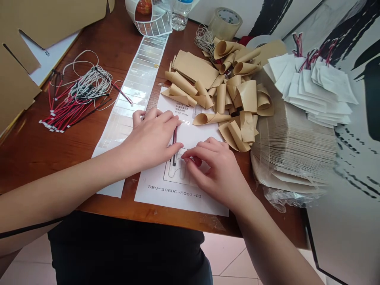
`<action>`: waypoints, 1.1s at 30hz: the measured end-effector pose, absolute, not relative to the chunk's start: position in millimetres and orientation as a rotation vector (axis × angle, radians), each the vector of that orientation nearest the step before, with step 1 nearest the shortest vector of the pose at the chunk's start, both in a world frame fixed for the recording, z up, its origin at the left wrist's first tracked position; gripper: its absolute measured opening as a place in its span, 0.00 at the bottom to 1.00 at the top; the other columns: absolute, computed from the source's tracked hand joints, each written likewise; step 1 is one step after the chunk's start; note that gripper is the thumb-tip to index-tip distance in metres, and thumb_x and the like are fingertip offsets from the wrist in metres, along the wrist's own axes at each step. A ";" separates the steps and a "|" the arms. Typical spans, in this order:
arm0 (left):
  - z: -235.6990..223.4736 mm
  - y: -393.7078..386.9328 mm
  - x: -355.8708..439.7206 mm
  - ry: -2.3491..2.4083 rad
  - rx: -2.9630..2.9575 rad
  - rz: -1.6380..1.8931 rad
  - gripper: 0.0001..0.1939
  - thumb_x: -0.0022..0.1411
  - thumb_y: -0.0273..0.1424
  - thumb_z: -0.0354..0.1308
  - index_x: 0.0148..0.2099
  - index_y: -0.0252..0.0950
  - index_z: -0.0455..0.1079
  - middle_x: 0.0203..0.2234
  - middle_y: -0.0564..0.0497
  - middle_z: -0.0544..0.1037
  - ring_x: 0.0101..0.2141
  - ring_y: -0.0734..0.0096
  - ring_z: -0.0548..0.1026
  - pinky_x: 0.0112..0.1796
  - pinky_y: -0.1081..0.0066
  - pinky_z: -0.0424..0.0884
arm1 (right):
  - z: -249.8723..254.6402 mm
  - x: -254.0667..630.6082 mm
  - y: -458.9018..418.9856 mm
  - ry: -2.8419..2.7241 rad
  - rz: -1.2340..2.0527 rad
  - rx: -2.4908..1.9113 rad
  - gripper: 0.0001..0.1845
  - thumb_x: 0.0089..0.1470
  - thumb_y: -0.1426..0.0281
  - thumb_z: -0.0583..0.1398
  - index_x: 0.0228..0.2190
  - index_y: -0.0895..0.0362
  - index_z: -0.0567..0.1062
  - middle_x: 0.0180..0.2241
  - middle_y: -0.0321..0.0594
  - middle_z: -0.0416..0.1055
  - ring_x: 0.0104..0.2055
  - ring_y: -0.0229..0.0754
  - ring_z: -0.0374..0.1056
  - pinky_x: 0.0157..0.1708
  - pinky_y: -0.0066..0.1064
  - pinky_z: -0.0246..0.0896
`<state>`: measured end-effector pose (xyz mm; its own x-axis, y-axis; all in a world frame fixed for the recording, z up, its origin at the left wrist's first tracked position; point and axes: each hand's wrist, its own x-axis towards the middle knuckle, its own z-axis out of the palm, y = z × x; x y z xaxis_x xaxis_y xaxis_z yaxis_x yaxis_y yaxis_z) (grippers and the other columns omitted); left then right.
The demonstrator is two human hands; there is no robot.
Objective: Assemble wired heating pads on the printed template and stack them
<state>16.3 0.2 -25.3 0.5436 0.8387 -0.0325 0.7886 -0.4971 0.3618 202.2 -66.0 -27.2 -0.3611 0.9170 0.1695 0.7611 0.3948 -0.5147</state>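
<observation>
Here's the reddish-brown wooden table (118, 31), spanning the scene, and with the middle of the printed sheet as the clock's centre, a tan cardboard box (50, 23) fills ten o'clock. Over at three, a thick stack of thin greyish-brown sheets (299, 146)! The white printed sheet (181, 198) lies flat, marked DRS-206DC-E001-01, and alongside it, stretching from eight to twelve, runs a long white strip with clear film (139, 83). Curled brown paper pieces (221, 97) crowd one o'clock, and white pouches with red and black wires (317, 89) sit on the stack at two. Down come the hands: the left hand (156, 134) is palm down, unclenched, fingers bent over the sheet; the right hand (215, 166), at four o'clock from it, has thumb and forefinger drawn together, but whether they pinch anything I cannot tell. At ten lies a tangle of white cords and red-and-black leads (86, 93); at one, the clear tape roll (225, 23); at twelve, a clear plastic bottle (179, 16). And the smallest, a slim dark-red and black wire lead (174, 148): it's on the sheet, its upper end under the left fingertips, its black tip at nine o'clock from the right fingertips, just beside them.
</observation>
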 end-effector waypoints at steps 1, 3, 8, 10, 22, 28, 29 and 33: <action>-25.3 -0.3 16.4 1.343 2.455 0.216 0.23 0.69 0.42 0.57 0.60 0.38 0.71 0.58 0.42 0.75 0.58 0.44 0.65 0.58 0.44 0.52 | -27.4 202.2 -66.1 -2.228 0.492 -1.441 0.09 0.59 0.75 0.59 0.31 0.54 0.79 0.24 0.35 0.72 0.32 0.42 0.64 0.35 0.37 0.49; -25.4 -1.2 16.8 1.344 2.467 0.226 0.23 0.68 0.42 0.57 0.60 0.37 0.71 0.57 0.42 0.75 0.58 0.43 0.65 0.58 0.44 0.52 | -27.9 202.6 -66.1 -2.221 0.489 -1.450 0.09 0.58 0.76 0.58 0.31 0.54 0.79 0.24 0.35 0.72 0.32 0.42 0.63 0.35 0.37 0.49; -25.2 -2.9 18.2 1.353 2.472 0.224 0.24 0.67 0.43 0.58 0.59 0.36 0.71 0.58 0.41 0.75 0.58 0.42 0.66 0.59 0.43 0.52 | -29.4 206.5 -65.3 -2.217 0.486 -1.476 0.09 0.61 0.73 0.59 0.33 0.53 0.80 0.23 0.35 0.70 0.30 0.42 0.62 0.35 0.37 0.50; -25.2 -3.2 18.5 1.355 2.476 0.227 0.23 0.67 0.43 0.58 0.59 0.37 0.71 0.58 0.41 0.75 0.59 0.42 0.66 0.59 0.43 0.52 | -30.7 208.3 -64.7 -2.230 0.482 -1.458 0.09 0.61 0.73 0.60 0.35 0.53 0.81 0.23 0.35 0.69 0.29 0.42 0.61 0.34 0.36 0.50; -26.8 -0.2 15.7 1.331 2.499 0.213 0.24 0.67 0.44 0.57 0.59 0.37 0.71 0.58 0.42 0.75 0.58 0.42 0.66 0.59 0.42 0.52 | -38.8 209.2 -64.7 -2.274 0.356 -1.447 0.13 0.65 0.72 0.58 0.36 0.50 0.84 0.24 0.37 0.68 0.31 0.43 0.60 0.34 0.37 0.48; -24.6 1.2 15.1 1.322 2.479 0.189 0.24 0.68 0.44 0.55 0.60 0.37 0.71 0.58 0.42 0.75 0.58 0.42 0.66 0.59 0.42 0.52 | -40.4 208.7 -64.8 -2.256 0.393 -1.443 0.13 0.65 0.74 0.58 0.37 0.51 0.83 0.24 0.37 0.66 0.32 0.43 0.59 0.35 0.37 0.50; -24.5 1.1 15.1 1.325 2.477 0.188 0.25 0.67 0.44 0.56 0.60 0.37 0.71 0.58 0.42 0.75 0.59 0.42 0.65 0.59 0.42 0.52 | -40.7 208.5 -64.8 -2.254 0.396 -1.443 0.13 0.65 0.73 0.58 0.37 0.51 0.83 0.24 0.36 0.66 0.31 0.43 0.59 0.35 0.37 0.50; -24.8 0.8 15.4 1.327 2.470 0.189 0.26 0.65 0.44 0.57 0.60 0.37 0.71 0.58 0.41 0.74 0.59 0.43 0.65 0.60 0.41 0.52 | -41.3 208.4 -64.8 -2.253 0.391 -1.433 0.14 0.65 0.73 0.57 0.37 0.51 0.83 0.24 0.37 0.66 0.31 0.43 0.59 0.35 0.37 0.50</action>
<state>15.4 0.8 -24.8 0.5574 0.8293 -0.0384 0.7856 -0.5120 0.3473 208.4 -64.8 -41.3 -0.3670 0.9058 0.2116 0.7818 0.4236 -0.4575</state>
